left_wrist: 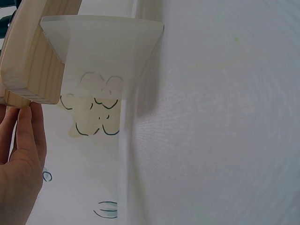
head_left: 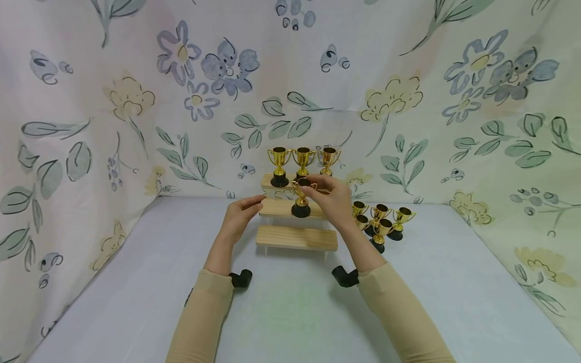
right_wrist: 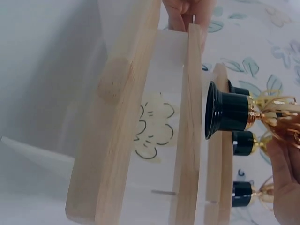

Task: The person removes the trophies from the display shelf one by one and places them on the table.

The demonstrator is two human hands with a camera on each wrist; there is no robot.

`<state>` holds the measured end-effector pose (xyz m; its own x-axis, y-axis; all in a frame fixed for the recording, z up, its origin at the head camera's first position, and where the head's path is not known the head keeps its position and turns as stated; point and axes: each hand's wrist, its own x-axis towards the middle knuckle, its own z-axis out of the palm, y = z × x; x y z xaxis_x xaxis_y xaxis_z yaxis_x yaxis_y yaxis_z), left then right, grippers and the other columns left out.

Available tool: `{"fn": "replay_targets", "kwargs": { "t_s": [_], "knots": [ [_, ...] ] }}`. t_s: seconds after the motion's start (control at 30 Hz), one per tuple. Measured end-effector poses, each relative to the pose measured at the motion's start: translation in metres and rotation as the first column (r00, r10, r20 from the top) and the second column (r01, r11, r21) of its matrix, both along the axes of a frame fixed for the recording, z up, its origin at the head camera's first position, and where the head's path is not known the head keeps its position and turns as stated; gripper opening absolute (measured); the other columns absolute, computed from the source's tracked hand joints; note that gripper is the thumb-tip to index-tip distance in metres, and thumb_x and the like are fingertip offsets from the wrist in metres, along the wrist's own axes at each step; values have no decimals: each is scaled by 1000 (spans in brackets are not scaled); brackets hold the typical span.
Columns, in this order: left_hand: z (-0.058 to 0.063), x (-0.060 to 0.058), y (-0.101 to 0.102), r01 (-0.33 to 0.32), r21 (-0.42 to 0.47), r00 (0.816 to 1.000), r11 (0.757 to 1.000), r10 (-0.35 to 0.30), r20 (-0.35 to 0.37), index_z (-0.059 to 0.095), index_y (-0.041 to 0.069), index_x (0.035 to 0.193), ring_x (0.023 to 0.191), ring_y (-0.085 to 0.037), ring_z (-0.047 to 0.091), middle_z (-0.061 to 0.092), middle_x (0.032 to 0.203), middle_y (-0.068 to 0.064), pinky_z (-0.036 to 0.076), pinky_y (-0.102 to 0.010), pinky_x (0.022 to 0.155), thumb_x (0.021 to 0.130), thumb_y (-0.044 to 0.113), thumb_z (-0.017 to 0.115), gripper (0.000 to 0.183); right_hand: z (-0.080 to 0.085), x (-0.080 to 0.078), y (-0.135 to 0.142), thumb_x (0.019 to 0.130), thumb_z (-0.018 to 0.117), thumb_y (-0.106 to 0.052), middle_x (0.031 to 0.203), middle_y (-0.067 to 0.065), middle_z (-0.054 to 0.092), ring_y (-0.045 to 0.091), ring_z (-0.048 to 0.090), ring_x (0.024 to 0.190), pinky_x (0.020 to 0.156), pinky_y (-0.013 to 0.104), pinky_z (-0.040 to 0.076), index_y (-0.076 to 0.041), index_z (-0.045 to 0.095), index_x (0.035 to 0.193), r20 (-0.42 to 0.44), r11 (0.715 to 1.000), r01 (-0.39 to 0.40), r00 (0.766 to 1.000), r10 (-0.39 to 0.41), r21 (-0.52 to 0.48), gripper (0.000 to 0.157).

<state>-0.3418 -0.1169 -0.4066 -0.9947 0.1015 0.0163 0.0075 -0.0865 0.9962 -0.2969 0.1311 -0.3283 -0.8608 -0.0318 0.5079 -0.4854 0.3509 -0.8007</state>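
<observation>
My right hand [head_left: 333,197] grips a small gold trophy cup [head_left: 301,197] with a black base. It hangs upright just above the middle step [head_left: 277,207] of a three-tier wooden display stand. In the right wrist view, the black base [right_wrist: 228,110] is apart from the wood. My left hand [head_left: 237,219] pinches the left end of the middle step between thumb and fingers; in the left wrist view, its fingertips [left_wrist: 26,117] touch the wood. Three more trophies stand on the top step, among them the left one [head_left: 279,164] and the right one [head_left: 329,157].
Several gold trophies [head_left: 383,229] cluster on the white table [head_left: 290,312] right of the stand. The bottom step [head_left: 296,238] bears nothing and rests on pale translucent supports [left_wrist: 103,42]. A floral cloth [head_left: 290,60] hangs behind and along the sides.
</observation>
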Motion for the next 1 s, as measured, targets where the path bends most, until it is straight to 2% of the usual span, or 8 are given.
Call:
{"fn": "replay_targets", "kwargs": {
  "t_s": [0.07,0.2,0.33,0.5,0.57,0.67,0.83,1.0],
  "knots": [
    [0,0,0,0,1,1000,1000,0,-1,55,-1,138,108,1,60,53,147,-15,51,-9,98,98,6,59,41,0,2,4,87,77,-24,119,13,71,27,68,104,95,39,60,-8,71,118,6,1000,-2,1000,2,-4,36],
    [0,1,0,0,6,1000,1000,0,4,55,-1,138,118,-9,59,52,147,-16,51,-8,96,98,6,59,41,2,7,11,87,77,-27,120,11,70,26,68,105,96,38,60,-7,70,120,23,1000,1,1000,-1,7,39],
    [0,2,0,5,13,1000,1000,-5,2,55,-1,138,128,-18,56,52,147,-17,51,-7,96,98,5,59,41,3,11,19,87,77,-27,120,11,70,24,68,103,92,28,60,-8,71,120,21,999,25,999,-25,22,38],
    [0,1,0,12,5,1000,1000,-12,-6,55,-1,138,119,-9,60,52,147,-17,50,-10,100,98,7,59,41,4,14,32,87,76,-29,122,9,70,12,66,100,82,12,57,-12,71,120,29,997,60,998,-61,40,37],
    [0,1,-1,12,-6,1000,1000,-12,-7,55,-1,138,111,-2,60,52,147,-16,50,-12,102,98,7,59,41,4,15,38,88,76,-30,123,9,70,6,64,100,81,10,56,-12,71,120,39,997,67,997,-69,33,37],
    [0,0,-1,13,-15,1000,1000,-13,-8,56,0,138,106,3,60,53,147,-16,50,-13,103,98,8,60,41,5,17,46,89,75,-31,123,10,69,-1,62,99,84,9,55,-11,70,121,55,997,73,996,-74,14,38],
    [0,0,-2,11,-12,1000,1000,-11,-8,56,0,138,106,3,60,53,146,-16,50,-11,100,98,8,60,41,6,20,58,90,74,-28,123,12,69,-6,61,98,85,8,55,-7,69,122,31,997,78,996,-78,-4,39],
    [0,1,-1,9,-4,1000,1000,-9,-8,55,-1,138,113,-4,60,52,147,-16,50,-9,98,98,7,60,41,6,24,65,90,74,-28,121,13,70,-9,61,96,82,7,55,-6,69,123,-9,995,102,995,-102,11,40]
  ]
}}
